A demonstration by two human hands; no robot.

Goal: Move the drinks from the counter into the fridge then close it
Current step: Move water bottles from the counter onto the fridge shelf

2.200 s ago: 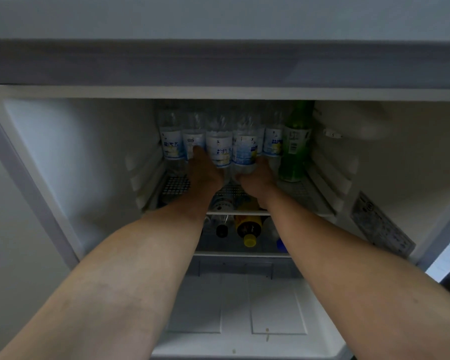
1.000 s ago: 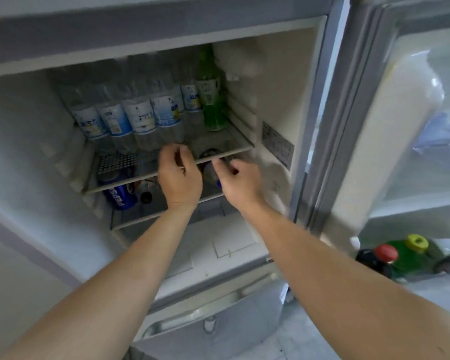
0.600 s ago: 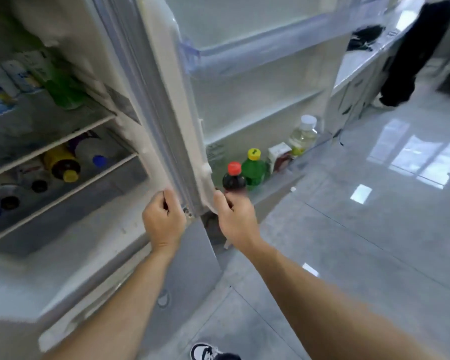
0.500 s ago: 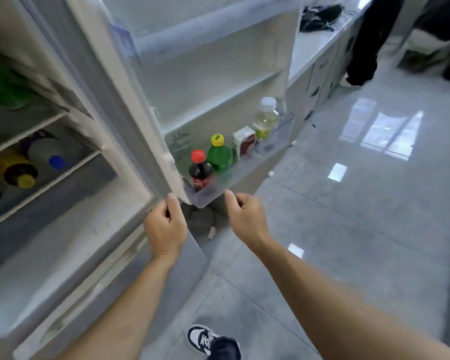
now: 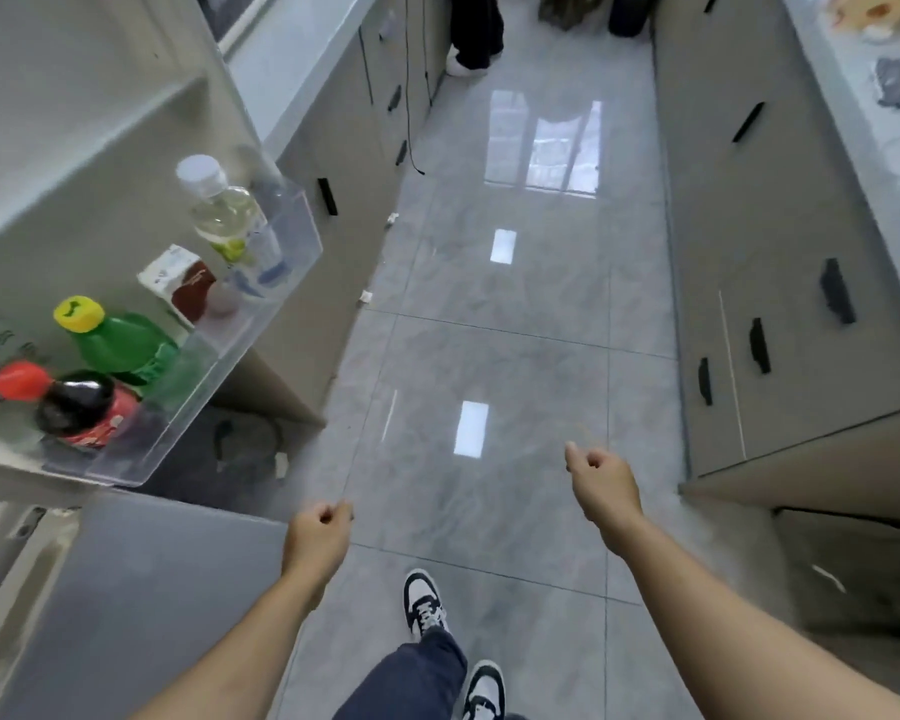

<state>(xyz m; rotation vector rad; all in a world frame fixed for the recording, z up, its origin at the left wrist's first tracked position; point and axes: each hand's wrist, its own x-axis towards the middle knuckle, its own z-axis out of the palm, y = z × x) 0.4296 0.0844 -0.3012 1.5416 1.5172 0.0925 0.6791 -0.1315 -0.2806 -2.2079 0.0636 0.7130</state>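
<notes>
Left hand [image 5: 317,532]: fingers curled into a loose fist, holding nothing, over the floor just off the grey lower fridge front.
Right hand [image 5: 601,480]: fingers curled in with the thumb on top, holding nothing, out over the floor well apart from the left hand.
Fridge door [image 5: 89,148]: stands open at the left, its inner side facing the aisle.
Door bin [image 5: 261,309]: clear plastic tray low on the door, carrying four drinks in a row.
Cola bottle [image 5: 81,407]: dark, red cap, at the near end of the bin.
Green bottle [image 5: 120,345]: yellow cap, just beside the cola bottle.
Carton [image 5: 183,283]: small white and brown box, between the green bottle and the clear one.
Clear bottle [image 5: 227,213]: white cap, pale liquid, at the far end of the bin.
Left counter [image 5: 292,59]: pale top beyond the door, with grey cabinets and black handles below.
Right counter [image 5: 874,122]: runs along the right side; a dark object and a blurred item lie on it, and I cannot tell whether any drinks stand there.
Floor [image 5: 489,356]: glossy grey tiles with light reflections.
Shoes [image 5: 424,602]: black and white, the wearer's, one ahead of the other.
Other person [image 5: 476,33]: dark trousers and a white shoe at the far end of the aisle.
</notes>
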